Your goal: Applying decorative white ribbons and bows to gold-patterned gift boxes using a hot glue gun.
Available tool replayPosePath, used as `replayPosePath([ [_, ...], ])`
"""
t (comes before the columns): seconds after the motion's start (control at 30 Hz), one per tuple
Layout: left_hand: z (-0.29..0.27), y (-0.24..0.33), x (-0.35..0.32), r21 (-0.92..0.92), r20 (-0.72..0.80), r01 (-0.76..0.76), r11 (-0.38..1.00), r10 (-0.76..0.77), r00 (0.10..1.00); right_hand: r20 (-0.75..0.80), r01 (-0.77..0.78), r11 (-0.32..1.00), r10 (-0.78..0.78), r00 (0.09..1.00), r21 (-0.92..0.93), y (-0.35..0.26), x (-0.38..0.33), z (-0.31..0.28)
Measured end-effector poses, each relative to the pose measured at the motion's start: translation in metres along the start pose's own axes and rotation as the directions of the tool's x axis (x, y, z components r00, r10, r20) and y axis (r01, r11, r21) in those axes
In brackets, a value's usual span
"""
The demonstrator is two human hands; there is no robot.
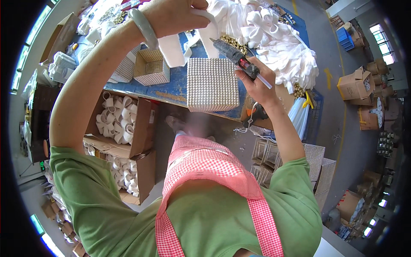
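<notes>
My left hand (180, 18) is raised at the top of the view, its fingers closed on a white ribbon strip (209, 37) that hangs toward the table. In my right hand (262, 85) is a dark glue gun (230, 51), its nozzle pointing up and left, with a pale glue stick (264, 81) poking out of its back. Between and below the hands, a box covered in pearl-like beads (212, 85) sits at the edge of the blue table (171, 95). The gun's tip is above the box's far side, apart from it.
An open beaded box (153, 68) stands to the left. White ribbon bows (282, 47) are heaped at the right, beside gold beads (233, 43). Cartons of white ribbon loops (117, 120) stand below left; beaded boxes (267, 154) are stacked below right. Glue sticks (299, 115) hang near the table's right edge.
</notes>
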State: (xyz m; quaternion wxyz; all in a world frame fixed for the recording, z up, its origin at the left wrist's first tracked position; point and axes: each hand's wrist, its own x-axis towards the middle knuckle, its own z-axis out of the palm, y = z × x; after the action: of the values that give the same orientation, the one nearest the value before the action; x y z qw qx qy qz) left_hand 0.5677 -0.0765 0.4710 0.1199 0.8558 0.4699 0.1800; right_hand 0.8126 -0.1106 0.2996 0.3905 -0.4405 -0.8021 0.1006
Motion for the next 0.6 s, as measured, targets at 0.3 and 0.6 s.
replayPosePath([
  [0.3,0.007,-0.021,0.004,-0.071,-0.063,-0.138,0.988,0.133,0.989,0.016,0.010,0.999,-0.009,1.000,-0.047,0.013,0.001,0.015],
  [0.6,0.004,-0.018,0.001,-0.053,-0.060,-0.131,0.990,0.127,0.990,0.099,-0.093,0.992,0.101,0.990,-0.082,0.025,-0.005,0.028],
])
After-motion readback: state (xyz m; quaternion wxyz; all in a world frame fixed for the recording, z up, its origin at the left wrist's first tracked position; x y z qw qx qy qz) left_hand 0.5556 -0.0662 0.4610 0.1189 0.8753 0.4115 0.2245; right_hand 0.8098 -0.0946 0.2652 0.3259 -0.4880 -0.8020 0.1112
